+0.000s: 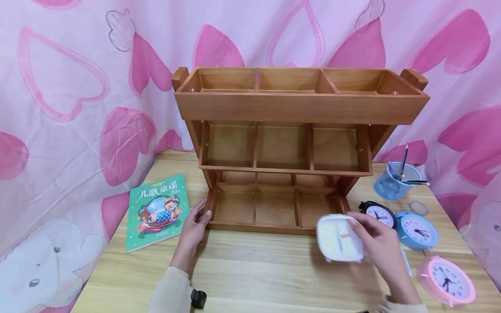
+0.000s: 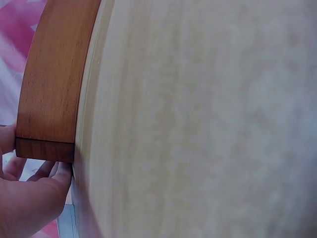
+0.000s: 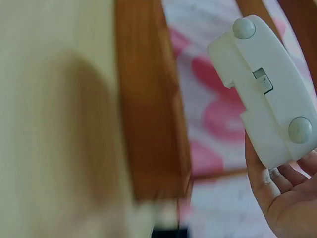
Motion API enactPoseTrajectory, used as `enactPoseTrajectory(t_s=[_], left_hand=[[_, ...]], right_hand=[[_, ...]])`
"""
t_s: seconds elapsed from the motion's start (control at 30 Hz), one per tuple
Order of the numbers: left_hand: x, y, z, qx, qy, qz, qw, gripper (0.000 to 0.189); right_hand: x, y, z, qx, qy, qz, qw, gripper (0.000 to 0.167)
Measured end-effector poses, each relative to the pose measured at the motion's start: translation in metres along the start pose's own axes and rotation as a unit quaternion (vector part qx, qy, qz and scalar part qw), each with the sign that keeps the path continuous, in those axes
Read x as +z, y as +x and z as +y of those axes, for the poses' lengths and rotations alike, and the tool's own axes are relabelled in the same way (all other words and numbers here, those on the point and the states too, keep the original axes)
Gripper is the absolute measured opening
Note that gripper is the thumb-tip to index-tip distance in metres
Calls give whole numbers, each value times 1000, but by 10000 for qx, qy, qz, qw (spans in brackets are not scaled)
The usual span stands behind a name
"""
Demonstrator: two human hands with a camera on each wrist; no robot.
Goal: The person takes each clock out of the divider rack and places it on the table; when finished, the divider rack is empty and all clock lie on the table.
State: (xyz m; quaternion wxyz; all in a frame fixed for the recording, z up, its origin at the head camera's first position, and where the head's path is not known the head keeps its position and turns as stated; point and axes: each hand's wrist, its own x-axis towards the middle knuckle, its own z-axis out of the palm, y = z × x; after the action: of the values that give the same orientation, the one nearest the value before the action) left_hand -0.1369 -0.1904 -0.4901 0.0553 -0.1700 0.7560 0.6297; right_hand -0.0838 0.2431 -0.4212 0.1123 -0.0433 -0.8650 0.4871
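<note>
My right hand (image 1: 377, 243) grips a white square alarm clock (image 1: 339, 238) by its right edge, lifted over the table in front of the shelf's lower right. The right wrist view shows the white clock's underside (image 3: 270, 94), with two round feet and a small switch. The three-tier brown wooden shelf (image 1: 301, 108) stands at the centre, each tier split into three compartments. My left hand (image 1: 194, 226) rests against the left end of the bottom tier. Up close in the left wrist view, fingers (image 2: 37, 193) touch the end of the wooden board (image 2: 54, 84).
A green book (image 1: 158, 213) lies left of the shelf. To the right are a blue mesh pen cup (image 1: 395, 182), a roll of tape (image 1: 419, 208), a black clock (image 1: 379, 214), a blue clock (image 1: 418, 230) and a pink clock (image 1: 447, 280). A pink-patterned curtain (image 1: 78, 108) hangs behind.
</note>
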Motion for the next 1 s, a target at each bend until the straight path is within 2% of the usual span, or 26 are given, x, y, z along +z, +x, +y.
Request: enactPoseTrajectory(t_s=[0.17, 0.33, 0.4, 0.47, 0.57, 0.7, 0.83, 0.87, 0.93, 0.97, 1.0], left_hand=[[-2, -1, 0, -5, 21, 9, 10000, 50], [-2, -3, -1, 34, 16, 26, 10000, 50], [-3, -3, -1, 25, 18, 23, 10000, 51], [-4, -3, -1, 15, 42, 20, 10000, 51], [-5, -3, -2, -22, 69, 25, 10000, 50], [-5, -3, -2, -19, 98, 23, 9999, 50], [-5, -3, -2, 8, 83, 17, 10000, 51], [-5, -3, -2, -4, 73, 16, 10000, 51], [-5, -4, -2, -24, 61, 11, 10000, 51], [-5, -4, -2, -30, 50, 10, 10000, 51], [-5, -4, -2, -60, 66, 7, 10000, 51]], right_hand=[[-43, -34, 46, 726, -729, -29, 9947, 37], [-78, -58, 89, 1665, -1397, -120, 9760, 39], [-86, -64, 100, 2155, -1347, 39, 9672, 27], [-89, -68, 106, 2625, -1276, 219, 9562, 22], [-90, -72, 110, 3088, -1033, 497, 9442, 22], [-90, -73, 115, 3303, -924, 597, 9375, 32], [-90, -75, 123, 3274, -675, 621, 9404, 33], [-91, -75, 125, 3265, -690, 555, 9410, 31], [-93, -75, 128, 3315, -968, 304, 9380, 14], [-94, -75, 130, 3321, -1166, 151, 9359, 18], [-95, -74, 132, 3379, -1423, -61, 9303, 33]])
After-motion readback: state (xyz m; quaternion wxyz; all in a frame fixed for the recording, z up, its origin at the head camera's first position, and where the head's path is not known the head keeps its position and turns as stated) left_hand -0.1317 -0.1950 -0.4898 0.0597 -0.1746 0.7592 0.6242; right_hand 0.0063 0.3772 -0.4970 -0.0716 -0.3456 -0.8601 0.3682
